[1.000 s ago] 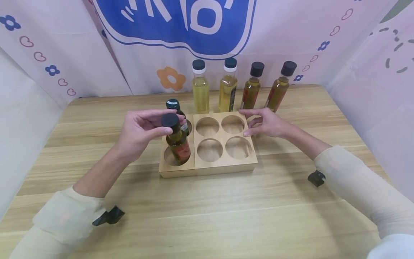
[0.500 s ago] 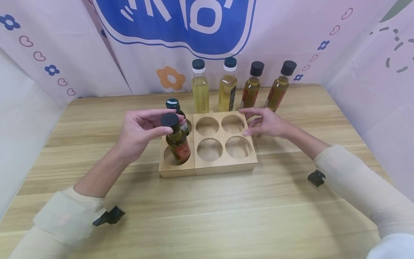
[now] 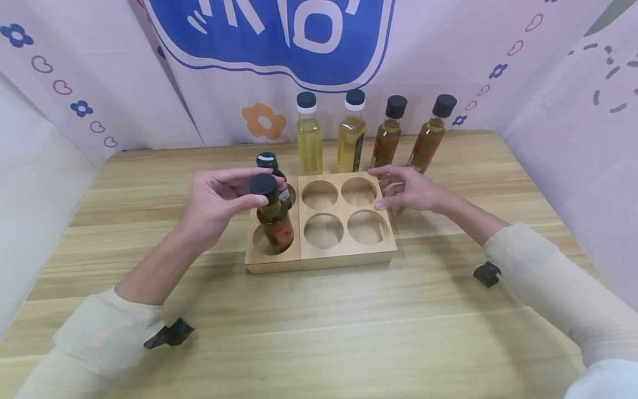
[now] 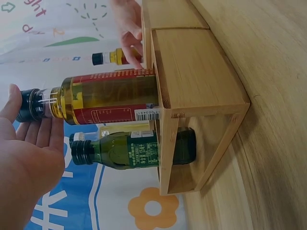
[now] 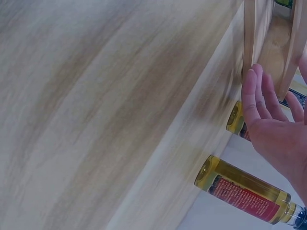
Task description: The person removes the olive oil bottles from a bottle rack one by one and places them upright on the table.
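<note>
I've got left hand (image 3: 211,202) pinching red-label bottle (image 3: 277,230) by its cap (image 3: 263,186), bottle at near hole of two-hole rack (image 3: 274,262), depth unclear; right hand (image 3: 411,188), fingers apart, at four-hole rack's (image 3: 346,259) far-right corner.

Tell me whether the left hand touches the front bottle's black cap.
Touching. The left wrist view shows the left hand holding the black cap, thumb and fingers set around it.

L hand (image 3: 209,205) on btl (image 3: 272,217) (red lbl (image 3: 283,234))
</note>
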`<move>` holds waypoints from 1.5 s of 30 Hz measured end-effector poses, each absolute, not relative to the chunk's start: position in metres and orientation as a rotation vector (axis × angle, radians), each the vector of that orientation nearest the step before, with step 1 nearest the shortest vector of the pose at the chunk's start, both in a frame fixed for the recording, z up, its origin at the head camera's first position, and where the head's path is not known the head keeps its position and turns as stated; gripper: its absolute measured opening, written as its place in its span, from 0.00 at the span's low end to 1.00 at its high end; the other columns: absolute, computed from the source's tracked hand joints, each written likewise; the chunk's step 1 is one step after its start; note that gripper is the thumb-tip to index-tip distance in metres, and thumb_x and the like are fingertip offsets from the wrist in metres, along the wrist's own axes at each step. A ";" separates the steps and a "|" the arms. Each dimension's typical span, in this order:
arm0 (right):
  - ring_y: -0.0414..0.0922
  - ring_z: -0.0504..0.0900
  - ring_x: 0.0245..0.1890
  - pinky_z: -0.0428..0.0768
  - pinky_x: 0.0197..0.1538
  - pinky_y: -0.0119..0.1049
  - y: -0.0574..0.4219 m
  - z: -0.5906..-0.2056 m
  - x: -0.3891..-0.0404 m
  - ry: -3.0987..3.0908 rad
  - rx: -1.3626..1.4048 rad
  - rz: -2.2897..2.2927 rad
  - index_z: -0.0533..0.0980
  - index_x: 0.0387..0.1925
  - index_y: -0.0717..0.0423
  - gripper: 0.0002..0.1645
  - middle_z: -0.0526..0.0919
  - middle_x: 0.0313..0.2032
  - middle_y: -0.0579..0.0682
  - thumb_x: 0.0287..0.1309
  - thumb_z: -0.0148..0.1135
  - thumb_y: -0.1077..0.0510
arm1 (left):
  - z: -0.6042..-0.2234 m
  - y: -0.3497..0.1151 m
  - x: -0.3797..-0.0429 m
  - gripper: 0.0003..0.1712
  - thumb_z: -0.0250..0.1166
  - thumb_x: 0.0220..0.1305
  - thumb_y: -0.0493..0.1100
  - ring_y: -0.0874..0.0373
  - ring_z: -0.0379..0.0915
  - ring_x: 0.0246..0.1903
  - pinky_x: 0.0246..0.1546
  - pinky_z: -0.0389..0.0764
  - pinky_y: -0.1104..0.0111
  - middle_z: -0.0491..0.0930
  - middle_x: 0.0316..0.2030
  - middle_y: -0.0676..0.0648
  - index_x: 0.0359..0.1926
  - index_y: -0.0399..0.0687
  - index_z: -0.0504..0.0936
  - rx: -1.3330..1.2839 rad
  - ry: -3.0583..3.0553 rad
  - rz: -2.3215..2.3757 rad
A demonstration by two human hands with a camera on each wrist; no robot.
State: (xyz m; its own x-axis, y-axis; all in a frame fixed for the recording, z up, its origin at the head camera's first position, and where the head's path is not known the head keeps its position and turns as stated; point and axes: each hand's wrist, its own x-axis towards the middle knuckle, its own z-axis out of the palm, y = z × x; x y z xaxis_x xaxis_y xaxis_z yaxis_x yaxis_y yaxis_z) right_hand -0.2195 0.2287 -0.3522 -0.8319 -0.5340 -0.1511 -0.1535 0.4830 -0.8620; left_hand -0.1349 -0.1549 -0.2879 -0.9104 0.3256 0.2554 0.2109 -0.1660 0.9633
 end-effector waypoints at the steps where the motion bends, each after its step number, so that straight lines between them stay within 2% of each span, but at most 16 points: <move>1: 0.62 0.83 0.54 0.89 0.40 0.44 0.229 -0.352 -0.220 2.328 -0.574 -1.298 0.61 0.77 0.59 0.48 0.74 0.61 0.70 0.59 0.74 0.67 | -0.288 -0.155 -0.135 0.20 0.70 0.60 0.21 0.55 0.88 0.47 0.53 0.85 0.68 0.90 0.43 0.43 0.54 0.30 0.85 0.631 1.982 2.250; 9: 0.59 0.85 0.49 0.89 0.38 0.45 0.228 -0.351 -0.219 2.287 -0.558 -1.322 0.60 0.77 0.60 0.48 0.74 0.59 0.71 0.60 0.73 0.68 | -0.288 -0.153 -0.134 0.21 0.70 0.59 0.21 0.55 0.87 0.49 0.53 0.85 0.68 0.91 0.43 0.45 0.54 0.30 0.85 0.606 2.007 2.258; 16: 0.60 0.84 0.51 0.88 0.40 0.44 0.228 -0.353 -0.219 2.282 -0.551 -1.336 0.60 0.77 0.60 0.48 0.74 0.59 0.70 0.59 0.73 0.69 | -0.287 -0.151 -0.134 0.20 0.69 0.59 0.20 0.53 0.87 0.50 0.53 0.85 0.68 0.90 0.43 0.44 0.53 0.32 0.87 0.607 1.994 2.287; 21: 0.51 0.86 0.45 0.88 0.38 0.42 0.228 -0.354 -0.219 2.261 -0.556 -1.370 0.60 0.77 0.61 0.49 0.76 0.56 0.70 0.59 0.72 0.71 | -0.284 -0.150 -0.134 0.20 0.70 0.59 0.20 0.52 0.88 0.48 0.54 0.84 0.67 0.90 0.42 0.43 0.53 0.30 0.86 0.618 1.974 2.339; 26: 0.44 0.87 0.40 0.87 0.36 0.41 0.228 -0.354 -0.218 2.239 -0.572 -1.396 0.59 0.77 0.63 0.49 0.78 0.54 0.70 0.59 0.71 0.72 | -0.281 -0.149 -0.134 0.20 0.70 0.58 0.19 0.52 0.88 0.46 0.55 0.84 0.65 0.90 0.42 0.42 0.50 0.37 0.89 0.637 1.963 2.388; 28: 0.44 0.87 0.40 0.87 0.36 0.41 0.228 -0.354 -0.218 2.237 -0.570 -1.398 0.59 0.78 0.63 0.49 0.78 0.54 0.70 0.59 0.71 0.72 | -0.280 -0.149 -0.134 0.21 0.70 0.57 0.18 0.52 0.88 0.46 0.55 0.84 0.65 0.90 0.41 0.41 0.48 0.38 0.90 0.644 1.956 2.411; 32: 0.43 0.88 0.40 0.87 0.36 0.41 0.228 -0.354 -0.218 2.240 -0.563 -1.400 0.59 0.78 0.63 0.49 0.78 0.54 0.70 0.59 0.71 0.72 | -0.278 -0.148 -0.133 0.18 0.71 0.58 0.20 0.51 0.88 0.46 0.55 0.84 0.64 0.90 0.41 0.40 0.49 0.33 0.88 0.658 1.948 2.440; 37: 0.43 0.88 0.40 0.87 0.36 0.40 0.229 -0.355 -0.218 2.242 -0.565 -1.401 0.59 0.77 0.63 0.48 0.78 0.55 0.70 0.59 0.71 0.72 | -0.276 -0.148 -0.133 0.17 0.74 0.58 0.24 0.50 0.88 0.46 0.56 0.84 0.64 0.90 0.41 0.39 0.49 0.32 0.88 0.667 1.954 2.463; 41: 0.44 0.88 0.40 0.87 0.36 0.41 0.228 -0.355 -0.218 2.246 -0.570 -1.396 0.60 0.77 0.63 0.48 0.78 0.55 0.70 0.59 0.71 0.71 | -0.275 -0.148 -0.133 0.17 0.74 0.58 0.24 0.51 0.88 0.46 0.56 0.84 0.64 0.90 0.41 0.40 0.49 0.30 0.87 0.672 1.966 2.485; 45: 0.44 0.88 0.40 0.87 0.36 0.41 0.228 -0.355 -0.219 2.248 -0.574 -1.392 0.60 0.77 0.63 0.49 0.78 0.55 0.70 0.59 0.72 0.71 | -0.274 -0.148 -0.133 0.16 0.75 0.57 0.26 0.51 0.89 0.45 0.55 0.84 0.64 0.90 0.41 0.40 0.48 0.33 0.89 0.686 1.966 2.506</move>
